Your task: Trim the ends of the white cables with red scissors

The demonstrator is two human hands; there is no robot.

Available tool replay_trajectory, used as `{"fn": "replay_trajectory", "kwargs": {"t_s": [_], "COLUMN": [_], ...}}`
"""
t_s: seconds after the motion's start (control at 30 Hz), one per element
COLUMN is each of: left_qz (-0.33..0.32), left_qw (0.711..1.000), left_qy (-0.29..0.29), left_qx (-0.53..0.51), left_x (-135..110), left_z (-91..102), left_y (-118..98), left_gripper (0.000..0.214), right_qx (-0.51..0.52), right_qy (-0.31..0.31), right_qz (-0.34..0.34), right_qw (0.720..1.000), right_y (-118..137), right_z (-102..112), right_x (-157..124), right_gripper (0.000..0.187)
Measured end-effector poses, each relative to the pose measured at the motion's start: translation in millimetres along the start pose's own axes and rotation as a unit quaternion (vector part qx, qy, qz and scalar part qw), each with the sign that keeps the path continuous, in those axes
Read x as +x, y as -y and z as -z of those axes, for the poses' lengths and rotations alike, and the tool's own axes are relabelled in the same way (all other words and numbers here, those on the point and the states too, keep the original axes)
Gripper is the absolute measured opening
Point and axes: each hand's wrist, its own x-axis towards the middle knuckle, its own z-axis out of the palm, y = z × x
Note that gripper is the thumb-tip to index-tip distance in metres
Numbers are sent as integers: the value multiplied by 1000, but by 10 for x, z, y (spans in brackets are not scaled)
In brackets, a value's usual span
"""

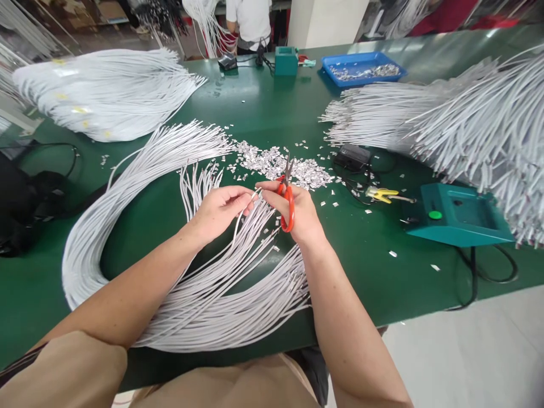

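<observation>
My left hand (221, 211) pinches a white cable (256, 194) close to its end, thumb against fingers. Red-handled scissors (288, 204) hang in my right hand (301, 212), blades pointing away from me, while its thumb and forefinger meet at the same cable's tip. Whatever sits between those fingertips is too small to make out. Below both hands a large bundle of white cables (80, 255) curves in a loop across the green table, its loose ends lying under and around my wrists. Small silvery-white pieces (272, 161) are heaped just beyond my hands.
More white cable bundles lie at the back left (106, 90) and right (382, 113). A blue tray (363, 82) holds small pieces. Yellow-handled pliers (382, 195) lie beside a teal device (459, 212) with a black cord. A person (250, 25) is across the table.
</observation>
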Motion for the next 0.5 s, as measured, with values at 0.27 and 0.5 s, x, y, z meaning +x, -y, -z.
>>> {"fn": "replay_trajectory", "kwargs": {"t_s": [0.27,0.5], "left_qz": [33,69], "left_qw": [991,987], "left_qy": [83,62], "left_qx": [-99,-134], "left_x": [-20,-23], "left_z": [-21,-13], "left_y": [-17,-11], "left_gripper": [26,18], "right_qx": [108,95], "right_qy": [53,21], "right_qz": [1,-3], "right_qw": [993,995], "right_y": [-9,4], "right_z": [-9,-33], "right_x": [-15,-8], "right_gripper": [9,9]}}
